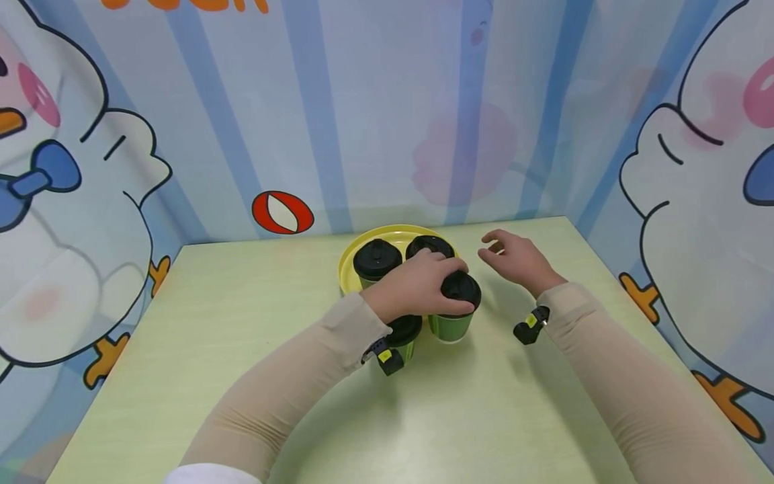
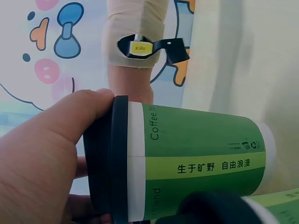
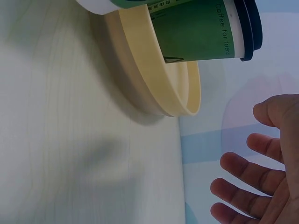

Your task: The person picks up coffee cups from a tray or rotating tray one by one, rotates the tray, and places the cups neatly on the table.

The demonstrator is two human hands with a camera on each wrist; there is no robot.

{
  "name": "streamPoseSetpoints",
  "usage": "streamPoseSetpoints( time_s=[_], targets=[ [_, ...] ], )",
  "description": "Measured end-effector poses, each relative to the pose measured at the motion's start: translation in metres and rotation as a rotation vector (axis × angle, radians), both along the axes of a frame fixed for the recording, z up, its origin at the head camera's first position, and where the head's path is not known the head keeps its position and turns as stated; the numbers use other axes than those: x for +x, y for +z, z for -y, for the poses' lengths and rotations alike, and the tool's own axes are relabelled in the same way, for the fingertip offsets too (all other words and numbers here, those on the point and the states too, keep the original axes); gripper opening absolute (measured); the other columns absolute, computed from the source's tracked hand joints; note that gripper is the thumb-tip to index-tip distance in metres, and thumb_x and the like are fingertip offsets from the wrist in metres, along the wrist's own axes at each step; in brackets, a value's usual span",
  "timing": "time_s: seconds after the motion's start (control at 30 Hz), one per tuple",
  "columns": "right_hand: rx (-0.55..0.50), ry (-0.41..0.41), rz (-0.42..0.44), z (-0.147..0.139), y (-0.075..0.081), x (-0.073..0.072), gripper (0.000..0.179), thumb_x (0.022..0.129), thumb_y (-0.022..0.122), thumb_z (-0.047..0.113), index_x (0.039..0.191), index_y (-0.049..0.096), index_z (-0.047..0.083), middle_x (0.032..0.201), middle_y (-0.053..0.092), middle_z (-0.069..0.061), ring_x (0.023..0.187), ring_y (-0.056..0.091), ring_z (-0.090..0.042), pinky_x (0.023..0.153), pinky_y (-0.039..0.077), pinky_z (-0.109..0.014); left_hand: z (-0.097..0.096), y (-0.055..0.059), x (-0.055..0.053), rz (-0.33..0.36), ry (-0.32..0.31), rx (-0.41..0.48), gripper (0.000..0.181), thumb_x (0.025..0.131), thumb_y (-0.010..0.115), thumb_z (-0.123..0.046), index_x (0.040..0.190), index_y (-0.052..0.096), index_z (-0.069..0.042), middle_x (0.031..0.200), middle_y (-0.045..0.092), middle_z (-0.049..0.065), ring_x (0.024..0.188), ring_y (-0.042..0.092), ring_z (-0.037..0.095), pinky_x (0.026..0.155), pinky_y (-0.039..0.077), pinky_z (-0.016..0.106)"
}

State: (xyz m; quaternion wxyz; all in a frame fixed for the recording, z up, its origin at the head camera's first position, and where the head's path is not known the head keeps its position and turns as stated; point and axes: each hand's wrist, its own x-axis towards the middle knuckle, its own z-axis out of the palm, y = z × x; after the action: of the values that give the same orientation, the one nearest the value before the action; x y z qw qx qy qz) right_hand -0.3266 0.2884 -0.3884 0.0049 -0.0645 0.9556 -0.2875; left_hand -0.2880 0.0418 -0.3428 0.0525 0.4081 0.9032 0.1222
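The held cup (image 2: 205, 135) reads "生于旷野 自由浪漫", another cup (image 3: 194, 35) "Coffee for friend".

A booth-like space, in what sort of building unclear: printed walls (image 1: 387, 134) with blue stripes and big white cartoon figures (image 1: 78, 269) enclose a pale tabletop (image 1: 211, 336) on three sides.

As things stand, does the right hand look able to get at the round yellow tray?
Likely yes: the right hand looks empty, and nothing shows between it and the right edge of the round yellow tray.
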Motion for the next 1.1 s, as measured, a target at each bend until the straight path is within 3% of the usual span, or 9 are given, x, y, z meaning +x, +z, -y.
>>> streamPoseSetpoints(
  time_s=[0.33, 0.87, 1.1],
  targets=[
    [0.006, 0.000, -0.015, 0.000, -0.003, -0.001, 0.053, 0.104, 0.051, 0.044, 0.142, 0.052, 0.007, 0.131, 0.062, -0.023, 0.117, 0.061, -0.041, 0.090, 0.051, -0.056, 0.000, -0.013, 0.004, -0.015, -0.025, -0.019, 0.067, 0.090, 0.066, -0.061, 0.142, 0.057, -0.020, 0.132, 0.060, 0.005, 0.115, 0.054, 0.024, 0.094, 0.049, 0.033],
    [0.001, 0.002, -0.019, -0.001, -0.005, -0.001, 0.053, 0.104, 0.051, 0.045, 0.142, 0.052, 0.008, 0.130, 0.062, -0.023, 0.114, 0.062, -0.040, 0.089, 0.052, -0.056, 0.000, -0.022, 0.008, -0.028, -0.035, -0.052, 0.067, 0.089, 0.066, -0.063, 0.140, 0.058, -0.019, 0.128, 0.062, 0.003, 0.113, 0.056, 0.021, 0.097, 0.048, 0.033],
    [-0.004, 0.005, -0.015, -0.001, -0.006, 0.000, 0.053, 0.104, 0.051, 0.045, 0.142, 0.051, 0.008, 0.130, 0.062, -0.023, 0.115, 0.061, -0.041, 0.089, 0.051, -0.056, 0.000, -0.023, 0.010, -0.013, -0.013, -0.068, 0.067, 0.089, 0.066, -0.063, 0.141, 0.058, -0.021, 0.129, 0.058, 0.006, 0.112, 0.055, 0.023, 0.091, 0.050, 0.031]
  ],
)
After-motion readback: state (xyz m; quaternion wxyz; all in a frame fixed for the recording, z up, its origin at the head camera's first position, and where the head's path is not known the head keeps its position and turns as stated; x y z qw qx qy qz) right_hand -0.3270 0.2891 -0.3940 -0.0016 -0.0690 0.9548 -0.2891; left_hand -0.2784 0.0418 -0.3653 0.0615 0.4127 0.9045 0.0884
